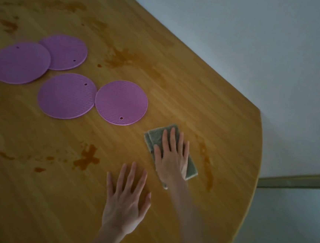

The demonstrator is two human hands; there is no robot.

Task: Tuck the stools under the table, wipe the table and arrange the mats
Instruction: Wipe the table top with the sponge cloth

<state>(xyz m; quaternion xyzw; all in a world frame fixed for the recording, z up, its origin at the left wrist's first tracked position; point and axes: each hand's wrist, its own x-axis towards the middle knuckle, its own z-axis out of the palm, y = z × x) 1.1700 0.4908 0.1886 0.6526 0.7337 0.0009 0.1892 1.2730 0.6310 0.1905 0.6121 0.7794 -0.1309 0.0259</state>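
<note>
Right hand point(171, 157) lies flat, fingers straight and together, pressing down on a folded grey-green cloth point(155, 134); nothing is gripped, it's palm pressure only. The cloth lies on the table point(205, 98) near its rounded right corner, one end poking out past the fingertips, the other beside the wrist. Left hand point(127, 201) is flat on bare wood just left of the right forearm, fingers spread and relaxed, holding nothing. There are four round purple mats, all up-left of the cloth. The far-left mat point(20, 63) overlaps the edge of the back mat point(66, 52) and lies on top of it. The middle mat point(66, 95) and right-most mat point(121, 102) touch edge to edge, and the right-most mat is the one nearest the cloth, apart from it. Each mat has a small hole near the rim. The tabletop is dirty: brown stain point(87, 156) left of the left hand's fingertips, another patch point(120, 56) beyond the mats, a streak point(206, 164) just right of the cloth, and more smears along the left edge and far side. The mats sit in the middle of the stained area, so some of the wood is covered by them. Off the table there's a plain grey wall point(259, 33) and a pale strip point(295, 179) running out from behind the table edge. The view is dim and slightly blurred.
</note>
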